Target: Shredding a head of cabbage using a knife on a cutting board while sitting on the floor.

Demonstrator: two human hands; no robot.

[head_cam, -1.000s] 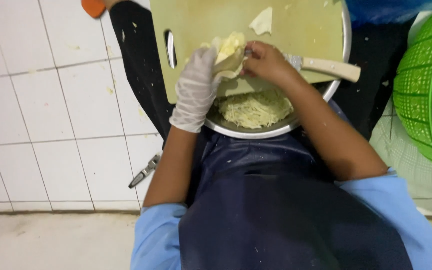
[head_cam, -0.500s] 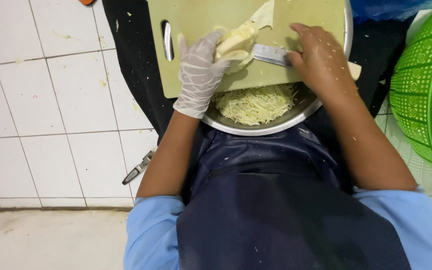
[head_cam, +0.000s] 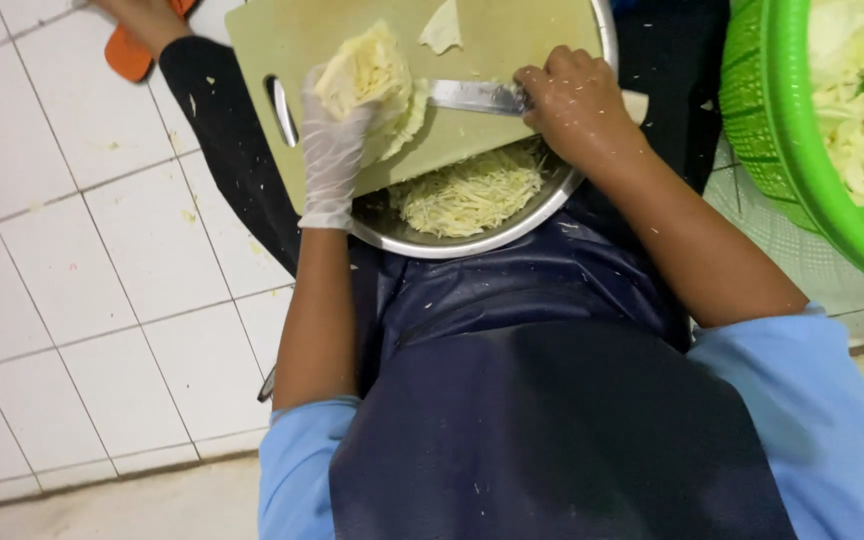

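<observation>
Gloved left hand (head_cam: 337, 150) clamps the pale cabbage wedge (head_cam: 367, 75); bare right hand (head_cam: 572, 100) grips the steel knife (head_cam: 477, 96); blade's near those fingers, a slip could cut.

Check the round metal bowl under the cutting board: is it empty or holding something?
Holding something. The round metal bowl has a heap of pale shredded cabbage in it, showing below the edge of the pale green cutting board.

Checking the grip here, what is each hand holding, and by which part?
Left hand, gloved, holds the cabbage wedge by its lower side; right hand grips the knife by its handle.
</observation>
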